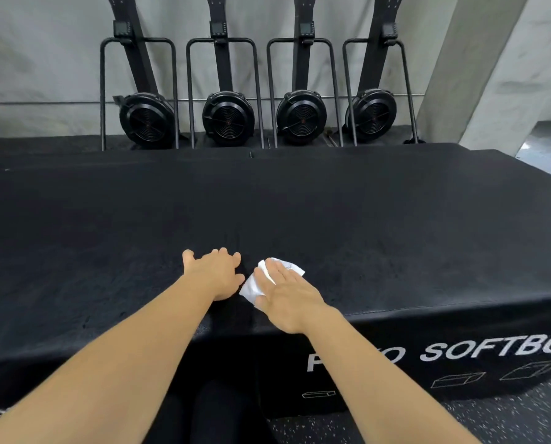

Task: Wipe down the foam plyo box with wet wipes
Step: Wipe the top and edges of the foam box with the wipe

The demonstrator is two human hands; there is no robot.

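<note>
White wet wipe (pixel 269 280) lies pinned flat under the right hand (pixel 288 299) near the plyo box (pixel 364 225) top's front edge, left hand (pixel 216 274) spread bare beside it, so wiping looks underway, with broad outward strokes needed next.

On the box (pixel 300 203), the left hand (pixel 216 274) lies at nine o'clock from the wipe (pixel 251 288) under the right hand (pixel 287 299); four machines (pixel 227 118), perhaps rowers, stand at twelve.
</note>
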